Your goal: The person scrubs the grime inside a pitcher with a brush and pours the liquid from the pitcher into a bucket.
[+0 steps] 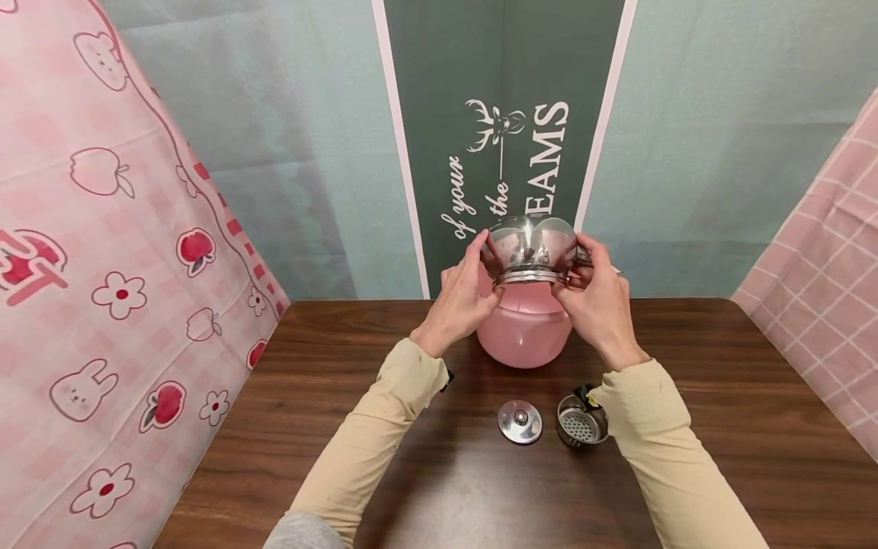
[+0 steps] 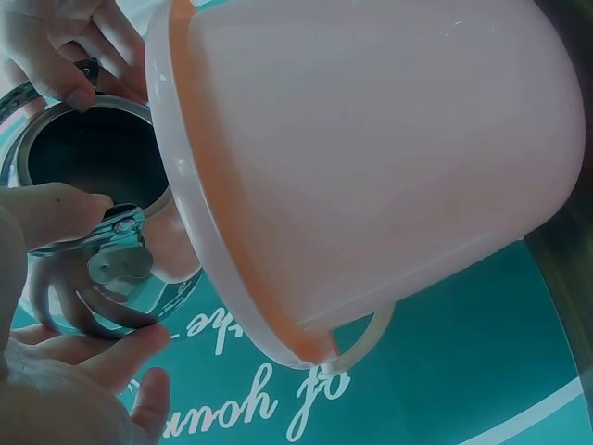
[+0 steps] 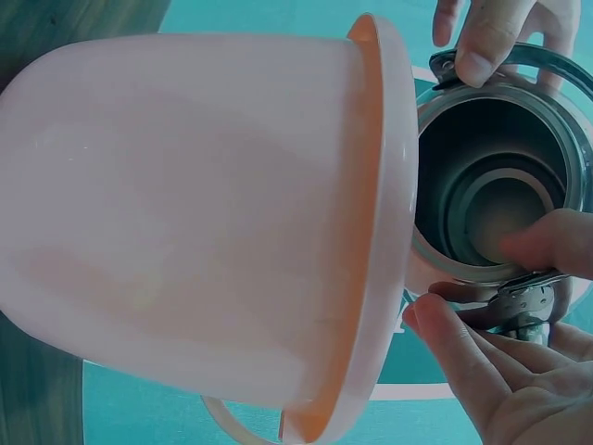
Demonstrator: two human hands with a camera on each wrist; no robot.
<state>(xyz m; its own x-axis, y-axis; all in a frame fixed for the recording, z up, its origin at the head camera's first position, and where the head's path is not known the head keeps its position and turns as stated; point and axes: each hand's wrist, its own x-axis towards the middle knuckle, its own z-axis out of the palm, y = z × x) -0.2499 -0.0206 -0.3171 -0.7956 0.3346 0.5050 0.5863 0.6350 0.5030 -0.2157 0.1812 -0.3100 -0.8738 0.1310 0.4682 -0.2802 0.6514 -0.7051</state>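
Note:
A shiny steel teapot [image 1: 531,252] is held tipped over a pink bucket [image 1: 524,341], its round mouth turned toward the bucket's rim. My left hand [image 1: 463,299] grips the pot's left side, thumb at the mouth's rim. On the opposite side my right hand [image 1: 602,303] grips it, with fingers near a metal fitting [image 3: 523,306] and the thumb over the mouth. Through the opening, the pot's dark interior [image 3: 486,204] shows in the right wrist view. The bucket's pale handle [image 2: 369,345] hangs down at its side in the left wrist view.
On the brown wooden table [image 1: 274,427] lie a round steel lid [image 1: 511,433] with a knob and a perforated steel strainer [image 1: 581,427], near the right sleeve. Behind stands a teal and dark green cloth [image 1: 507,61] with lettering; patterned pink cloths [image 1: 123,229] hang at both sides.

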